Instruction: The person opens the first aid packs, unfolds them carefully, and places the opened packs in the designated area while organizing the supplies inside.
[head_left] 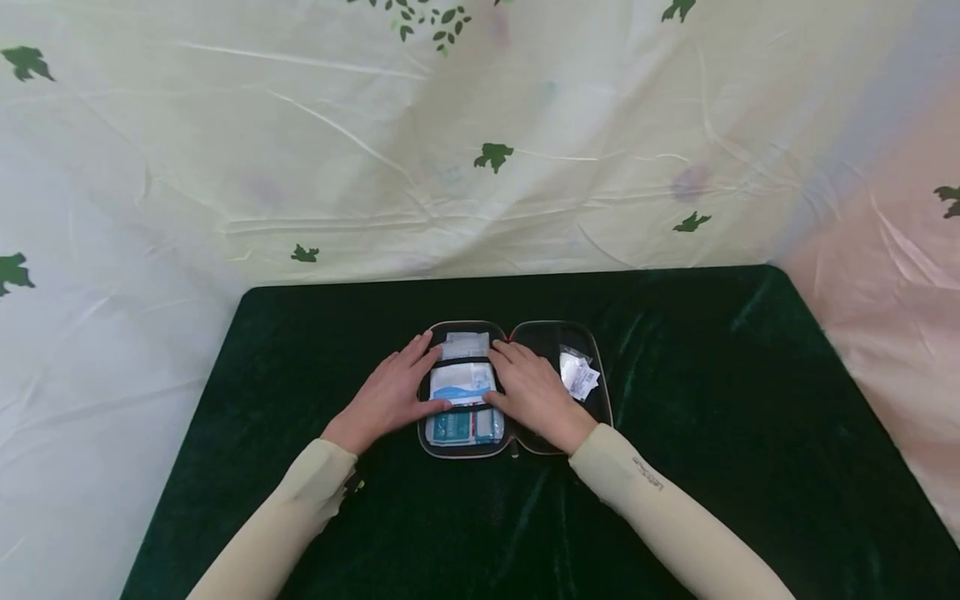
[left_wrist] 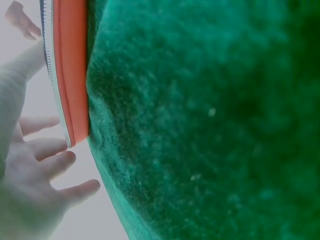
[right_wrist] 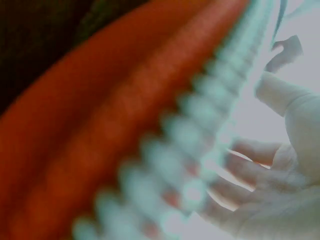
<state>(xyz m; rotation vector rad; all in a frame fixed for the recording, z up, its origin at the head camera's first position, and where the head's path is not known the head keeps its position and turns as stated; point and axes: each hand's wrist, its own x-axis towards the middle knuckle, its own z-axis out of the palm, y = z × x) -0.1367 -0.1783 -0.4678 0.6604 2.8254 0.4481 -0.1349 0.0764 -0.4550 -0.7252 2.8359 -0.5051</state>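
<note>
A small zip case (head_left: 536,335) lies unfolded on the green cloth. Under black elastic straps in its left half sit a white-and-blue packet (head_left: 461,382) and a teal packet (head_left: 452,428). My left hand (head_left: 390,390) rests at the left rim, fingers extended, thumb reaching over the lower strap. From the right, my right hand (head_left: 536,390) comes across the case's right half, with its fingertips at the right side of the white-and-blue packet. The wrist views show the case's orange side (left_wrist: 74,70) and its zip teeth (right_wrist: 192,130), with the fingers of each hand spread and fairly straight.
Small white sachets (head_left: 578,375) lie in the case's right half. A dark green velvet cloth (head_left: 712,433) covers the table. Behind it and along both sides hangs a pale curtain (head_left: 360,183) with green leaf prints.
</note>
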